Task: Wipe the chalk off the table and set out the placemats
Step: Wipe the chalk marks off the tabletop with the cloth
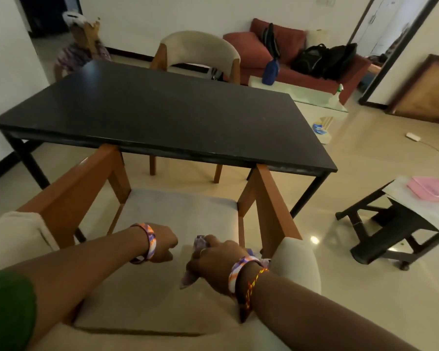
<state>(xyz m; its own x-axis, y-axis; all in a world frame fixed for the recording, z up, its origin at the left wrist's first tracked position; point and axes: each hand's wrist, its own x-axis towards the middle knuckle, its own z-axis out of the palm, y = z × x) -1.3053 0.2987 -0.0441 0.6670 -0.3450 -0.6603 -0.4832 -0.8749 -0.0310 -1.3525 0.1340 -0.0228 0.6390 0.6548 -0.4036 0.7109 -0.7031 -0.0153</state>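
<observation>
Black, glossy rectangular table top: no chalk marks discernible from this angle; no placemats identifiable in view. Lilac crumpled cloth: gripped in the right hand, fingers curled round it, above the beige cushioned seat of the wooden armchair. Left hand: fingers curled in a fist, nothing visible in it. Risk: faint chalk may be missed on the reflective surface; the bunched cloth may smear rather than lift. Legible writing: none.
</observation>
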